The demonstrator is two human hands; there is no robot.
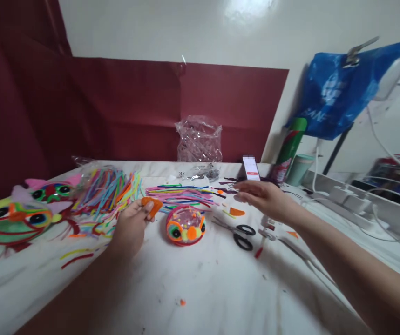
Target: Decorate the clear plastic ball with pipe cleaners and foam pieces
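Observation:
Between the thumb and fingers of my left hand is an orange felt piece. Just right of it, a round craft face with googly eyes and a red pipe-cleaner rim sits on the table. My right hand hovers over the table's right side, fingers stretched forward with nothing visible in them. Below that hand lie black-handled scissors, opened. Another orange felt scrap is beside its wrist, and a glue gun with a red-tipped nozzle rests under the forearm.
Loose pipe cleaners and a bagged bundle of them lie behind. Finished-looking craft faces stand at left. A phone leans at the back, near a clear plastic bag. Cables and a power strip line the right.

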